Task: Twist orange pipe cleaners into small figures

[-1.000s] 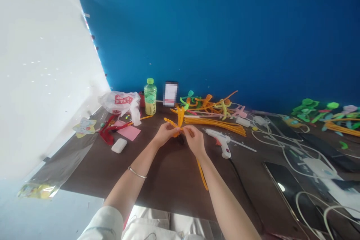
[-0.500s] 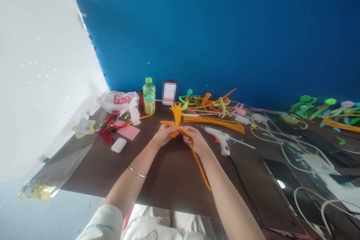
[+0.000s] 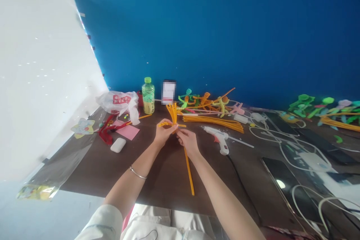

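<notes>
My left hand [image 3: 162, 135] is closed round a bunch of orange pipe cleaners [image 3: 171, 113] whose ends fan upward above my fingers. My right hand [image 3: 188, 141] pinches a single long orange pipe cleaner [image 3: 189, 170] right beside the bunch; its free end hangs down toward me over the brown table [image 3: 168, 180]. Both hands meet over the middle of the table. A thin bangle sits on my left wrist.
A white glue gun [image 3: 221, 139] lies right of my hands, more orange pipe cleaners [image 3: 213, 120] behind it. A green-capped bottle [image 3: 147, 96], a plastic bag [image 3: 116, 102], pink paper [image 3: 126, 132] and a white case [image 3: 118, 144] lie left. Cables and a dark phone [image 3: 284, 183] lie right.
The long pipe cleaner's free end swung leftward, from beside my right forearm to between my arms. My right hand moved closer to the bunch, which now stands more upright.
</notes>
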Demonstrator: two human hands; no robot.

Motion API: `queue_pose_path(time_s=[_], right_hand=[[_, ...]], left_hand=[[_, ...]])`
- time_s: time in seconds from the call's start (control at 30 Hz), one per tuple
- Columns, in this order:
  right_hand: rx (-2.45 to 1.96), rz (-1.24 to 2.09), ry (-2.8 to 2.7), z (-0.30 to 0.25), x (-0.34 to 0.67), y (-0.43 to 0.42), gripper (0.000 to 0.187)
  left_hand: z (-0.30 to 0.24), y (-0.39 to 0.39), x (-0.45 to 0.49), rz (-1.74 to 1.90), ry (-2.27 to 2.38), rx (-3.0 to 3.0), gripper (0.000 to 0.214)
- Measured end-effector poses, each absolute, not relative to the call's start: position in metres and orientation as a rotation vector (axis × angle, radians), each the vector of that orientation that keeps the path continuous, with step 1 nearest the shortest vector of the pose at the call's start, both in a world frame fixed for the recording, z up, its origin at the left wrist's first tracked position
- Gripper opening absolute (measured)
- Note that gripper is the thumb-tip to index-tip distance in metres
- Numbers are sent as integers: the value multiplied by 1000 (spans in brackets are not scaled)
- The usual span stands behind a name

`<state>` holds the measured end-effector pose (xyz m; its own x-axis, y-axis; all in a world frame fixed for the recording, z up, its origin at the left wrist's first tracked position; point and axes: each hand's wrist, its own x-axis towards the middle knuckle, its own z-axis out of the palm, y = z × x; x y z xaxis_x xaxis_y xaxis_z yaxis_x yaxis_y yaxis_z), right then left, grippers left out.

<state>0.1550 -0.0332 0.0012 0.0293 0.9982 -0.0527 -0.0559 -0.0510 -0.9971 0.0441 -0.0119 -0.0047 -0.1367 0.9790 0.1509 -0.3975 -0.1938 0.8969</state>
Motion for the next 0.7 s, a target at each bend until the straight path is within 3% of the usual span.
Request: queue_pose_path(time_s=[0.23, 0.33, 0.5, 0.7], right_hand=[[-1289, 287, -1839, 4, 165, -36, 23], [-1331, 56, -1966, 4, 171, -36, 27], [-1317, 155, -1939, 4, 177, -32, 25], [-1195, 653, -1600, 10, 180, -25, 18]], left_hand=[[-4, -10, 42, 1559, 943, 1059, 30], [-8, -7, 40, 1550, 935, 1117, 30], [-10, -4, 35, 1443, 846, 1145, 32], [-6, -4, 28, 1287, 740, 1084, 40]])
